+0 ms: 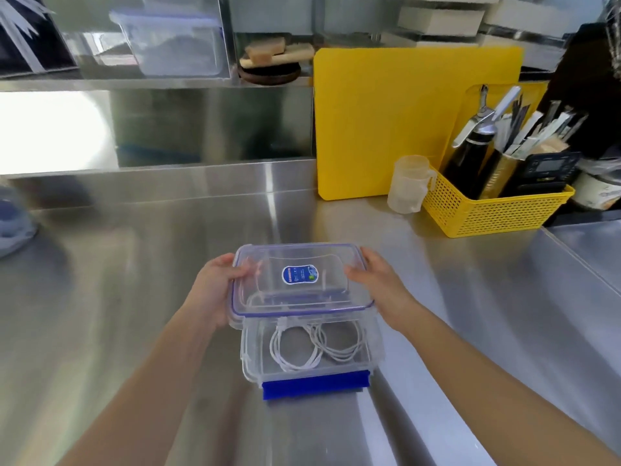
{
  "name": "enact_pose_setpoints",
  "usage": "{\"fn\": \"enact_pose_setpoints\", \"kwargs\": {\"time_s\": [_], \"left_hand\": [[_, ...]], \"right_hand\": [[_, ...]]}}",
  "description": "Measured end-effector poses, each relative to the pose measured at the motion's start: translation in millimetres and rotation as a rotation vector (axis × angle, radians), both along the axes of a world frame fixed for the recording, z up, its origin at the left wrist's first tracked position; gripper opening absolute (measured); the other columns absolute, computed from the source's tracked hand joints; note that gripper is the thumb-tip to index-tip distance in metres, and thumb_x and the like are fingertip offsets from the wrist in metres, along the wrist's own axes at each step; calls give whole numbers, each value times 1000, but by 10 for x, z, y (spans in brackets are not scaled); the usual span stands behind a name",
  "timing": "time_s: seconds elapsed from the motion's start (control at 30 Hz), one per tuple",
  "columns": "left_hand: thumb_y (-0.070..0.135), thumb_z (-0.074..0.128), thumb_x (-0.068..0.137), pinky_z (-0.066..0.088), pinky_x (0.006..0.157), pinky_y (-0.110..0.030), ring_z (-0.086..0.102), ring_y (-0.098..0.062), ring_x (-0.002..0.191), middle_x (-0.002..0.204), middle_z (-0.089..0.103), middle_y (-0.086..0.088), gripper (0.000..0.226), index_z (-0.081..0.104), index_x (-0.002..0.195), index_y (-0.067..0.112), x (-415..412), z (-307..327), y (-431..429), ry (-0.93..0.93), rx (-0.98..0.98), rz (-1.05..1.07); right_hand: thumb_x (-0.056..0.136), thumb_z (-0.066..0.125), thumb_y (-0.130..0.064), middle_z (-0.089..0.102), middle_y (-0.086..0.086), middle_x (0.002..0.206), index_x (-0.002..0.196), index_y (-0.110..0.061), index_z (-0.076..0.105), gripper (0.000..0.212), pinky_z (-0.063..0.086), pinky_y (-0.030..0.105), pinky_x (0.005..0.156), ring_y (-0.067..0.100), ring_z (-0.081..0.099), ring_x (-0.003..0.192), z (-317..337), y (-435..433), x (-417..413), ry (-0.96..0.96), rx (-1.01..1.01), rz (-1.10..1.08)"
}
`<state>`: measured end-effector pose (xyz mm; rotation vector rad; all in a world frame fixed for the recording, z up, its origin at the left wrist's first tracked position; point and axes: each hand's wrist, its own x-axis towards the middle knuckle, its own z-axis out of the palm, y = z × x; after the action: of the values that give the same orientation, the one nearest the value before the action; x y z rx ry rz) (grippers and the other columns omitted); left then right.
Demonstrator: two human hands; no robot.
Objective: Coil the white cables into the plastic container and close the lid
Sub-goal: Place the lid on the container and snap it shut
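Note:
A clear plastic container [248,364] with a blue near-side latch [316,386] stands on the steel counter. Inside it lie white cables [314,346] coiled in two loops. A clear lid [322,297] with a blue seal and an oval blue sticker hovers over the far part of the container, shifted away from me, so the near half of the box is uncovered. My left hand [215,284] grips the lid's left edge. My right hand [379,280] grips its right edge.
A yellow cutting board [379,122] leans against the back wall. A yellow mesh basket [494,210] with bottles and utensils and a clear measuring cup [408,183] stand at the right. On the shelf above sits another clear box [171,42]. A blurred blue-white object [13,227] lies far left.

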<state>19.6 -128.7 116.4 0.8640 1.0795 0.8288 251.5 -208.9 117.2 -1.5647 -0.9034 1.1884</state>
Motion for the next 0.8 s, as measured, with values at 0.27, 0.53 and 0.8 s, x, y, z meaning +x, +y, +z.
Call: {"fn": "enact_pose_setpoints", "kwargs": {"time_s": [0.27, 0.53, 0.8], "left_hand": [[7, 48, 91, 52, 88, -51, 65, -30, 101, 115, 66, -10, 32, 59, 117, 23, -58, -421, -324, 220, 123, 66], [10, 42, 93, 44, 100, -51, 59, -26, 110, 118, 62, -5, 30, 57, 104, 33, 27, -503, -537, 303, 185, -11], [10, 38, 94, 45, 100, -46, 57, -22, 108, 110, 59, 7, 34, 49, 117, 32, 59, -596, -609, 359, 207, -2]], "right_hand": [[91, 52, -27, 51, -8, 120, 127, -39, 38, 40, 47, 39, 96, 16, 51, 109, -258, -257, -227, -228, -13, -80], [95, 41, -32, 10, -4, 157, 144, -28, 14, 56, 28, 44, 113, 23, 22, 141, -299, -452, -253, -460, -119, -7], [95, 44, -26, 37, 5, 146, 141, -23, 26, 49, 41, 41, 101, 27, 42, 128, -318, -456, -274, -399, -163, -89]]}}
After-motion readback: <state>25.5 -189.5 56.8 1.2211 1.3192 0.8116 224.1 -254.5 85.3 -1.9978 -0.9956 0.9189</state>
